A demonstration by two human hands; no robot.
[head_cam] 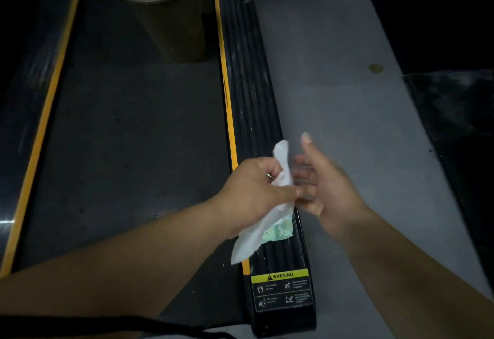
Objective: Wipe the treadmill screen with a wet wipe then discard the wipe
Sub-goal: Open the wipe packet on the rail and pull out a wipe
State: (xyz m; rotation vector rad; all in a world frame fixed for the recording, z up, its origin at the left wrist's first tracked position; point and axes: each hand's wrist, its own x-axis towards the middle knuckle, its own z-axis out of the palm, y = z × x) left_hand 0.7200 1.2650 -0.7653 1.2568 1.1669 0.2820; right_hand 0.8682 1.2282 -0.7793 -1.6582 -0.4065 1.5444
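"WARNING" on the yellow-headed label (282, 289) at the treadmill side rail (251, 92) end

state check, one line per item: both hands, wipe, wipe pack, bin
left hand: closed, fingers gripping the wet wipe
right hand: open, empty, motion-blurred, beside the left hand
wet wipe: out of the pack, crumpled, hanging from the left hand
wipe pack: lying on the treadmill side rail, mostly hidden by the wipe
bin: upright on the treadmill belt, open top, contents not visible
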